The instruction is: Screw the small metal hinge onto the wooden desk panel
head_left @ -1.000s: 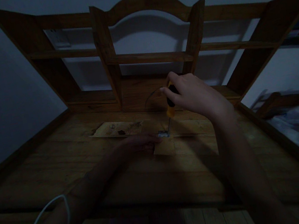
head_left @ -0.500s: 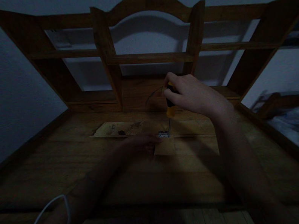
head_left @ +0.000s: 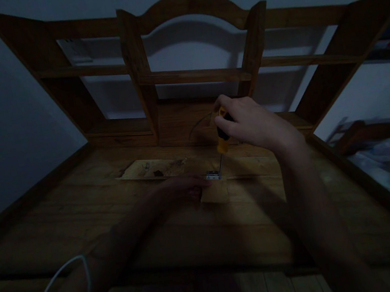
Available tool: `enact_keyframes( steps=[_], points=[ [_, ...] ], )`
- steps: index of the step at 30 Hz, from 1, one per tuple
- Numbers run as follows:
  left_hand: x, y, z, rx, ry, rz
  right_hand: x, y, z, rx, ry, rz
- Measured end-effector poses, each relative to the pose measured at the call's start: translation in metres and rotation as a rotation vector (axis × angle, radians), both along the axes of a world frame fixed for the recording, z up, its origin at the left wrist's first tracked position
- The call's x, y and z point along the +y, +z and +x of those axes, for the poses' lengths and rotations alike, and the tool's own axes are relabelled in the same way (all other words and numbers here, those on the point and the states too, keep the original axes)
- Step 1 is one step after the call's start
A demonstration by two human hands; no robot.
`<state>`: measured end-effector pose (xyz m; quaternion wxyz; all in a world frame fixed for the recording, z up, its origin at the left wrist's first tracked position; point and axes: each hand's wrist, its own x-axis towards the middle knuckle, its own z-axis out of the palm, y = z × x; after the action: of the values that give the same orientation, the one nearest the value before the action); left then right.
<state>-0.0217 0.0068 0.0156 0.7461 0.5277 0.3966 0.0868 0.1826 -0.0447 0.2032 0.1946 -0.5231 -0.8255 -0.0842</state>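
Note:
My right hand (head_left: 245, 120) is wrapped round the yellow-and-black handle of a screwdriver (head_left: 222, 140). Its shank slants down, and the tip meets the right end of a small silvery metal fitting (head_left: 213, 176). Fingertips of my left hand (head_left: 183, 186) grip the fitting at its left end, steady against the wood; the hand is in deep shadow, so its lower fingers are hard to make out. Just below the fitting is a paler, squarish piece of wood (head_left: 215, 194), beside the left fingers. Whether a screw sits under the tip is too small to tell.
Around my hands spreads a wooden desktop (head_left: 88, 203) with a pale, torn patch (head_left: 154, 169) at its back. A wooden shelf unit (head_left: 198, 74) rises behind it. A thin dark wire (head_left: 197, 124) curves near the screwdriver. A white cord (head_left: 60, 269) loops over my left forearm.
Both hands stay nearly in place. The screwdriver's handle looks slightly turned in my right hand, with its tip still at the fitting.

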Motion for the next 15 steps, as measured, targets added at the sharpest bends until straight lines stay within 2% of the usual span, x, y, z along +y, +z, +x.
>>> enact_keyframes(
  steps=[6,9,15],
  points=[
    [0.0006,-0.0018,-0.0004,-0.041,-0.002,-0.042,0.0001,-0.0018,-0.0032,-0.069,-0.103,0.108],
    [0.0011,-0.0038,-0.0015,-0.051,-0.006,-0.041,-0.0018,-0.0007,-0.0029,-0.066,-0.132,0.100],
    [0.0014,-0.0051,-0.0015,-0.037,0.014,-0.021,-0.0011,-0.0010,-0.0018,-0.001,-0.037,0.038]
  ],
)
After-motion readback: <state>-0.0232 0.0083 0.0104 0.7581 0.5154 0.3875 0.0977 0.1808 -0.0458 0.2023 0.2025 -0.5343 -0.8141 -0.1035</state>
